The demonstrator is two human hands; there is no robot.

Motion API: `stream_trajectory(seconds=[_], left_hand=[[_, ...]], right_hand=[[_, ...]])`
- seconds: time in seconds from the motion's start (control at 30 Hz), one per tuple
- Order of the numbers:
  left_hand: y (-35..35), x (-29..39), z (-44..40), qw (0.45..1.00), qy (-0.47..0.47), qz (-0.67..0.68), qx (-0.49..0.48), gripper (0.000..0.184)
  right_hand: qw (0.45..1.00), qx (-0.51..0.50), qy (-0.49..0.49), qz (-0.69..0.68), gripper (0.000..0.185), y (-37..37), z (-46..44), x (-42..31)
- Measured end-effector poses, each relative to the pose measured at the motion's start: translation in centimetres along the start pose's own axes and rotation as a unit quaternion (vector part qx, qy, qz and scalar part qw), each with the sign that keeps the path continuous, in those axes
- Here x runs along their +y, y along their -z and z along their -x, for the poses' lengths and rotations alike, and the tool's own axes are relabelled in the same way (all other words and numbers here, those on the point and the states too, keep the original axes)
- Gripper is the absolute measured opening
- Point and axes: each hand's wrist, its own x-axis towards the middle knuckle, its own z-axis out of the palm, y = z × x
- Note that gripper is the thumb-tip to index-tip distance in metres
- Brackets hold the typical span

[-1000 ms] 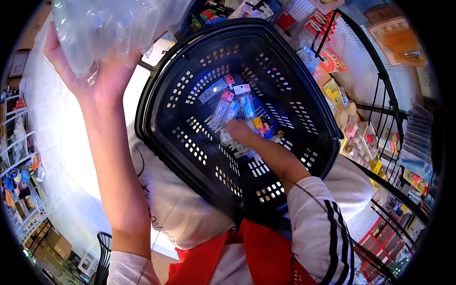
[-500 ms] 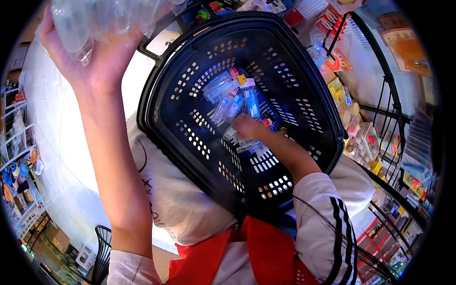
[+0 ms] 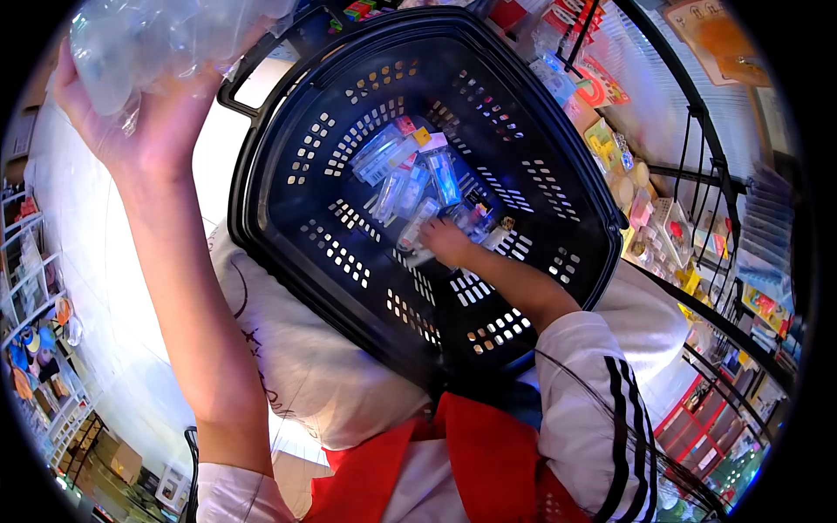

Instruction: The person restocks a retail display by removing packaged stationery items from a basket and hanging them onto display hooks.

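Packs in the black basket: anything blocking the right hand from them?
Nothing visible. The right hand is inside the black basket and appears to touch the nearest pack. The other packs overlap in a pile beyond. The left hand, with the clear plastic bundle, is outside the rim, clear of that path.

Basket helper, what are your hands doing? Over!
Left hand up, holding clear plastic bundle. Right hand inside black basket, at small packets. No obstruction seen.
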Motion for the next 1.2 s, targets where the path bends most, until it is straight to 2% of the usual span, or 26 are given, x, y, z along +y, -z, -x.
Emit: stream_trajectory(seconds=[0.07, 0.13, 0.17, 0.2, 0.23, 0.27, 0.3, 0.33, 0.43, 0.5, 0.53, 0.57, 0.6, 0.63, 0.7, 0.73, 0.8, 0.83, 0.87, 0.9, 0.93, 0.97, 1.03, 1.07, 1.1, 1.2], left_hand=[[0.4, 0.3, 0.3, 1.0, 0.004, -0.011, 0.005, 0.047], [-0.1, -0.5, -0.1, 0.998, 0.038, -0.028, -0.049, 0.047], [-1.2, -1.4, -0.6, 0.996, 0.003, -0.085, 0.018, 0.048], [-2.2, -2.4, -1.1, 0.985, -0.024, -0.146, 0.089, 0.048], [-4.2, -4.2, -1.9, 0.93, -0.103, -0.248, 0.249, 0.048], [-4.5, -4.4, -2.1, 0.889, -0.145, -0.299, 0.315, 0.048], [-4.8, -4.6, -2.2, 0.836, -0.177, -0.348, 0.384, 0.048], [-4.1, -3.8, -2.0, 0.839, -0.177, -0.357, 0.371, 0.047], [-4.8, -4.4, -2.3, 0.841, -0.169, -0.345, 0.382, 0.047], [-4.0, -4.0, -2.0, 0.937, -0.091, -0.243, 0.233, 0.047], [-1.7, -2.3, -1.2, 0.989, -0.011, -0.138, 0.06, 0.047], [-0.6, -1.4, -1.0, 0.99, 0.069, -0.027, -0.118, 0.046], [-1.0, -1.7, -1.1, 0.993, 0.011, -0.116, 0.033, 0.051], [-1.9, -2.2, -1.0, 0.961, -0.048, -0.202, 0.184, 0.056], [-2.9, -2.6, -0.8, 0.901, -0.1, -0.254, 0.337, 0.064], [-3.0, -2.8, -0.4, 0.907, -0.092, -0.227, 0.342, 0.067], [-2.4, -2.7, 0.5, 0.93, -0.071, -0.207, 0.297, 0.074], [0.0, -2.4, 1.6, 0.996, 0.008, 0.065, 0.063, 0.074], [-0.2, -3.8, 1.9, 0.993, 0.006, 0.116, 0.017, 0.073], [-0.2, -4.8, 2.7, 0.992, -0.022, 0.105, 0.064, 0.071], [-1.4, -6.4, 2.6, 0.981, -0.015, 0.175, 0.082, 0.071], [-1.5, -7.8, 2.8, 0.973, -0.009, 0.228, 0.031, 0.073], [-2.3, -10.1, 2.7, 0.973, 0.006, 0.232, 0.009, 0.064], [-2.7, -11.2, 2.6, 0.972, 0.013, 0.234, -0.002, 0.059], [-2.3, -12.1, 3.0, 0.971, 0.029, 0.238, -0.001, 0.057], [-3.7, -13.9, 5.1, 0.974, 0.066, 0.208, 0.056, 0.057]], right_hand=[[0.995, 0.089, -0.048, 0.008, 0.04, 2.7, -3.0, 0.0], [0.974, 0.217, -0.068, -0.022, 0.035, 7.5, -4.8, 0.6], [0.956, 0.279, -0.078, -0.038, 0.032, 8.5, -5.1, 0.8], [0.96, 0.254, -0.113, -0.04, 0.033, 8.3, -4.8, 1.3], [0.961, 0.228, -0.147, -0.042, 0.034, 7.6, -3.9, 2.2], [0.961, 0.203, -0.182, -0.043, 0.034, 6.6, -2.7, 3.2], [0.973, 0.108, -0.2, -0.026, 0.034, 3.9, -1.0, 4.2], [0.976, 0.012, -0.217, -0.009, 0.034, 1.0, 0.7, 4.8], [0.968, 0.05, -0.18, 0.169, 0.037, -1.2, 4.1, 3.6], [0.971, -0.035, -0.2, 0.125, 0.027, -1.9, 3.7, 2.9], [0.969, -0.076, -0.211, 0.101, 0.023, -2.0, 3.2, 2.3], [0.967, -0.107, -0.217, 0.079, 0.02, -2.5, 2.8, 1.4], [0.964, -0.136, -0.221, 0.057, 0.018, -3.3, 2.2, 0.3], [0.96, -0.166, -0.224, 0.035, 0.016, -3.3, 2.0, -0.8], [0.961, -0.187, -0.205, 0.004, 0.021, -1.8, 2.3, -1.9], [0.961, -0.194, -0.197, -0.009, 0.025, -0.8, 2.5, -2.5], [0.96, -0.143, -0.22, 0.093, 0.031, 0.4, 3.0, -2.5], [0.956, -0.112, -0.231, 0.143, 0.035, 1.2, 2.9, -2.3], [0.965, -0.133, -0.189, 0.123, 0.044, 5.5, 3.0, -2.3], [0.971, -0.097, -0.219, 0.0, 0.044, 9.7, 2.7, -2.3], [0.96, -0.062, -0.242, -0.123, 0.043, 13.7, 2.8, -2.3], [0.934, -0.03, -0.259, -0.246, 0.042, 16.8, 3.0, -2.1], [0.897, 0.198, -0.196, -0.343, 0.04, 20.4, 4.4, -0.9], [0.864, 0.236, -0.193, -0.401, 0.034, 22.4, 5.6, -0.3], [0.871, 0.299, -0.166, -0.352, 0.029, 24.8, 7.3, -0.1], [0.838, 0.315, -0.3, -0.33, 0.027, 27.4, 11.6, 1.4]])
